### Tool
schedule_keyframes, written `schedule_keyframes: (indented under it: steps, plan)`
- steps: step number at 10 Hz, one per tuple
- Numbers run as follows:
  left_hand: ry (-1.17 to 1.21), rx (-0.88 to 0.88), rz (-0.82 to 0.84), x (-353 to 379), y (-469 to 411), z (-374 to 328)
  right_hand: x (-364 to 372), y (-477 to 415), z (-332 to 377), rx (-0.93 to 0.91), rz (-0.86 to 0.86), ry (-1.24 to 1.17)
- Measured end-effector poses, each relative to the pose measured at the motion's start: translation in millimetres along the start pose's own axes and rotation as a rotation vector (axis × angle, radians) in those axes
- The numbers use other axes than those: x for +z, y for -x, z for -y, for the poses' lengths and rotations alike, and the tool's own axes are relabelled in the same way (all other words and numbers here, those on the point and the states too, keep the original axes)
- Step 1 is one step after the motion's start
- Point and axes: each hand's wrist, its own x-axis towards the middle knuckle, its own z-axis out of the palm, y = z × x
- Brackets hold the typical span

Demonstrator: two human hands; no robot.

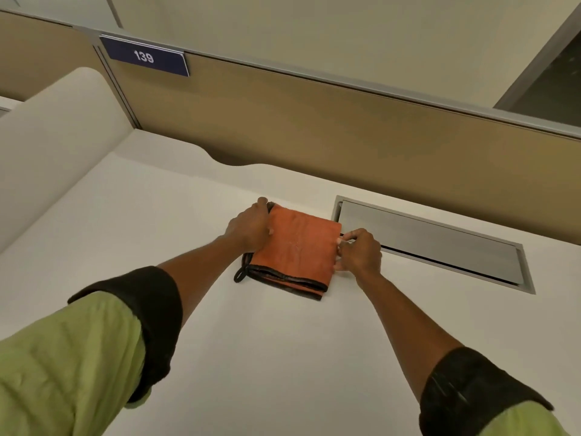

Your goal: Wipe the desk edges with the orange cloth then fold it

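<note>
two hands (pixel 314 243) pinching folded orange cloth (pixel 297 248) sides, grey cable hatch (pixel 440 243) just right, tan partition (pixel 314 127) behind

Soft napped orange cloth (pixel 298 247) with dark stitched trim, smooth matt white desk (pixel 157 231), brushed metal hatch (pixel 434 243)

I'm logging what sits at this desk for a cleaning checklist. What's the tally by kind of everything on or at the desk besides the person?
Orange cloth, folded, held on the desk by the left hand and right hand: 1
Grey cable hatch set in the desk: 1
Blue number plate reading 139: 1
Total: 3
</note>
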Motion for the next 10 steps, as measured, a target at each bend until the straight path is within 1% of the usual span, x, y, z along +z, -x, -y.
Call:
schedule_keyframes:
  steps: [1,2,3,4,6,7,8,9,10]
  plan:
    - [-0.205,0.189,-0.025,3,3,3,-2,7,-6,-0.306,-0.084,0.415]
    - [-0.285,0.373,0.079,5,2,8,1,14,-9,-0.545,0.047,0.490]
    - [-0.528,0.487,0.231,9,-3,18,12,11,-18,-0.635,0.281,0.631]
    - [-0.580,0.486,0.293,12,-8,24,20,5,-31,-0.634,0.384,0.756]
    - [-0.506,0.485,0.377,7,-10,24,17,-1,-45,-0.672,0.368,0.799]
    - [-0.567,0.459,0.382,2,-6,15,13,4,-40,-0.674,0.354,0.828]
    - [-0.619,0.445,0.351,-2,8,1,2,20,-43,-0.671,0.320,0.803]
    - [-0.581,0.439,0.306,-3,24,-8,-15,35,-55,-0.650,0.308,0.731]
    - [-0.535,0.454,0.227,-2,61,-28,-43,58,-74,-0.646,0.265,0.693]
